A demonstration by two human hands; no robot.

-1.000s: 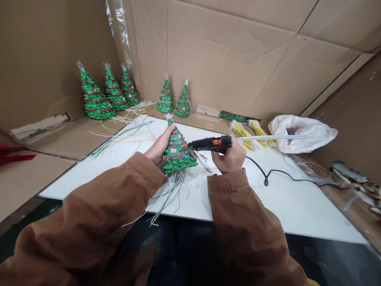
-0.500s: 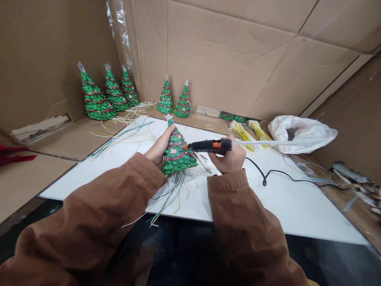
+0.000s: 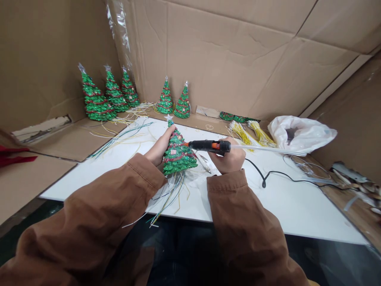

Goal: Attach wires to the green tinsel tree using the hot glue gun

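A small green Christmas tree (image 3: 178,155) with red garlands and a clear star leans over the white board, held at its left side by my left hand (image 3: 159,149). Thin white, yellow and green wires trail from its base. My right hand (image 3: 232,159) is closed round a black glue gun (image 3: 208,145), whose orange tip is at the tree's right side; whether it touches is too small to tell. A long clear glue stick (image 3: 264,149) sticks out of the gun's back. Under the gun lies a white pen-like tool (image 3: 204,163).
Several finished-looking trees (image 3: 97,99) stand along the cardboard wall (image 3: 223,59). Yellow wire bundles (image 3: 242,133) and a white plastic bag (image 3: 312,133) lie at the back right. A black cord (image 3: 285,176) crosses the white board (image 3: 300,210). Loose wires (image 3: 119,137) lie at left.
The glue gun has tilted slightly; its tip has risen a little along the tree's right side, and the glue stick's far end has dropped. My left hand has hardly moved.
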